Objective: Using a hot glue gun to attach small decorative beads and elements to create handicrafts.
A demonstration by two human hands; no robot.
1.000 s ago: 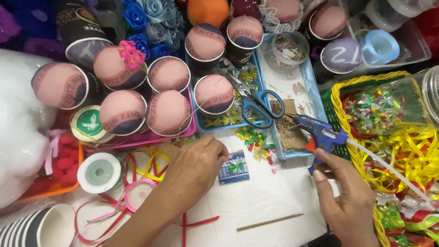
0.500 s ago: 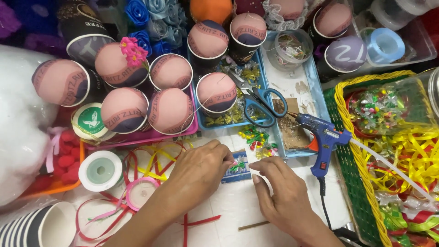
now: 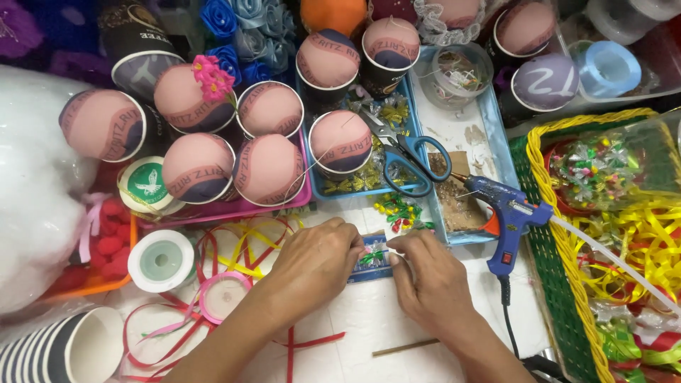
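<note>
My left hand (image 3: 316, 262) and my right hand (image 3: 425, 273) meet at the middle of the white work surface. Between their fingertips lies a small blue card (image 3: 374, 259) with a tiny green bow on it. Both hands pinch at this card from either side. A blue glue gun (image 3: 505, 213) stands just right of my right hand, its cord running down toward me. Blue-handled scissors (image 3: 411, 152) lie in the blue tray (image 3: 496, 135) behind the hands.
Several dark paper cups topped with pink domes (image 3: 269, 170) fill a pink tray at the back left. Ribbon spools (image 3: 162, 260) and loose ribbon lie left. A green and yellow basket (image 3: 560, 284) of ribbons stands right. White stuffing (image 3: 32, 206) sits far left. A thin stick (image 3: 404, 347) lies near me.
My right hand let go of the glue gun, which now stands by the tray, and moved left to join my left hand at the small card.
</note>
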